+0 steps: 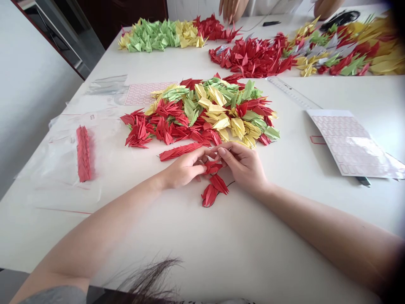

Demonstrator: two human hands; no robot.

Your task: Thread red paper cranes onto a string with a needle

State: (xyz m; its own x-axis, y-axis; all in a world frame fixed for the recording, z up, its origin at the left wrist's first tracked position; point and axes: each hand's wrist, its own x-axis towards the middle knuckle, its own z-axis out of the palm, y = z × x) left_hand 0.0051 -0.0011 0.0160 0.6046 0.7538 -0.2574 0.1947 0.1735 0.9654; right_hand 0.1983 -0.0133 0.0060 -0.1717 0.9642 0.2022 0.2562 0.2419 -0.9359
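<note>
1. Left hand (185,169): fingers curled against the top of a short string of red origami cranes (212,185); grip unclear.
2. Right hand (242,166): thumb and forefinger pinched together, nearly touching the left fingers, at the black thread (231,183) of that string.
3. The string hangs from the hands and lies on the white worktop (202,240).
4. Just beyond the left hand lies a tight row of threaded red cranes (180,151), touching a mixed pile of red, yellow and green cranes (202,112).
5. Left: a threaded red stack (84,154) on a clear plastic bag (57,156).
6. Right: a sheet of pink-outlined labels (351,143) and a clear ruler (292,93).
7. Far edge: a co-worker's hand (229,8) beyond more crane piles (253,57).
</note>
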